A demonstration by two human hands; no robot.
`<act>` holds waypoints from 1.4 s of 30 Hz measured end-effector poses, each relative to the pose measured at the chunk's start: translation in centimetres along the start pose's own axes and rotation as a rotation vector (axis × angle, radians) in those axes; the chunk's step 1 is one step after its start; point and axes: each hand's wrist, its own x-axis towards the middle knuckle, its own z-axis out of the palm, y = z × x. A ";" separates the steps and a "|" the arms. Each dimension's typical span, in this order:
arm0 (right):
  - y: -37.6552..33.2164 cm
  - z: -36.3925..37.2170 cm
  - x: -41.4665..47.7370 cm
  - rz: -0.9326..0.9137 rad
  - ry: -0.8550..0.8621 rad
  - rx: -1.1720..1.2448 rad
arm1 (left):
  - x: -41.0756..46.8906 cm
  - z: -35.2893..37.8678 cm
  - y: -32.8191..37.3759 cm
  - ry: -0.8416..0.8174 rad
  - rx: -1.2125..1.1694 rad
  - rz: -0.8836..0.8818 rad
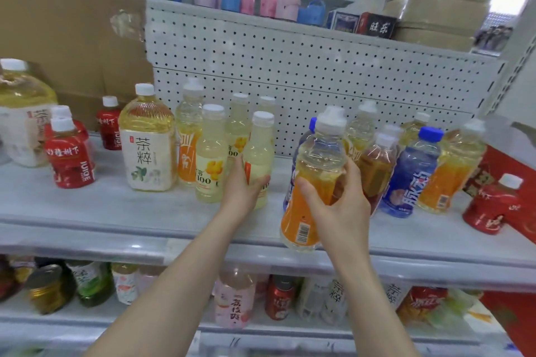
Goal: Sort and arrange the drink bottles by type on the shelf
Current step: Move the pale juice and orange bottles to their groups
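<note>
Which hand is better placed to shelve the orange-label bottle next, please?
Right: the right hand grips the orange-label bottle, while the left hand holds a pale yellow bottle.

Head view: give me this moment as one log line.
left hand: grips pale yellow bottle standing on shelf | right hand: holds orange-label bottle tilted at shelf front

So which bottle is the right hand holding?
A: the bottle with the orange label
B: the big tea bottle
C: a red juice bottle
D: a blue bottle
A: the right hand grips the bottle with the orange label, its fingers curled round the middle, while the left hand holds a pale yellow bottle.
</note>
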 end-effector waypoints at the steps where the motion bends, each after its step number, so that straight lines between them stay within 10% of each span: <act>1: 0.0 0.0 0.0 -0.008 -0.011 0.002 | -0.6 -0.2 0.1 0.004 0.020 0.023; 5: -0.1 0.5 0.3 -0.043 -0.059 0.036 | -5.2 -2.1 0.8 0.015 -0.091 0.056; 9: -1.0 2.0 0.3 -0.033 -0.144 0.099 | -9.4 -3.1 2.0 -0.331 -0.175 0.020; 14: -1.8 3.2 0.6 -0.038 -0.300 0.093 | -11.3 -3.3 2.4 -0.132 -0.129 0.010; 19: -0.5 2.1 4.9 -0.174 0.092 -0.182 | -13.2 -4.6 1.9 -0.065 -0.176 -0.036; 24: 1.6 2.9 7.5 -0.091 -0.056 -0.455 | -14.3 -6.0 1.8 0.003 -0.241 -0.042; 42: -0.5 5.8 2.3 -0.251 -0.123 0.045 | -19.6 -11.0 -0.9 0.440 -0.527 -0.252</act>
